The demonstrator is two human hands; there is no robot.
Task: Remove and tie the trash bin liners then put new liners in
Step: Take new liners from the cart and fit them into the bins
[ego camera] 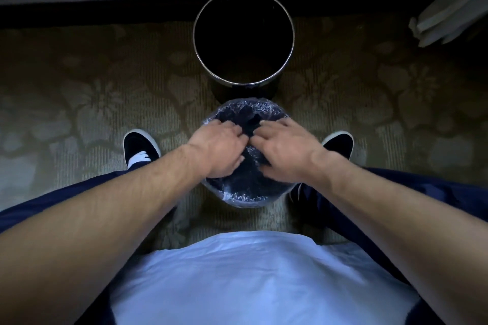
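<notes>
- Stands over a clear liner (245,188), bunched round a dark load and resting on the patterned carpet (92,103) between the left shoe (140,145) and the right shoe (339,144).
- Reaches forward and down with both bare forearms, drawing them in toward the top of that liner.
- Holds the left hand (219,149) palm down and knuckles up, fingers curled into the crinkled film near its middle, thumb tucked underneath, pinching a fold of plastic.
- Holds the right hand (284,150) the same way: palm down, fingers bent and gathering film just beside the left fingertips. Slightly blurred, so cannot tell exactly how much plastic sits in the pinch.
- Faces a round black trash bin (243,84) with a bright rim, just beyond the liner and close to the dark baseboard (105,12), its inside dark.
- Wears a white shirt (250,272).
- Has pale folded cloth (449,16) hanging in at the upper right.
</notes>
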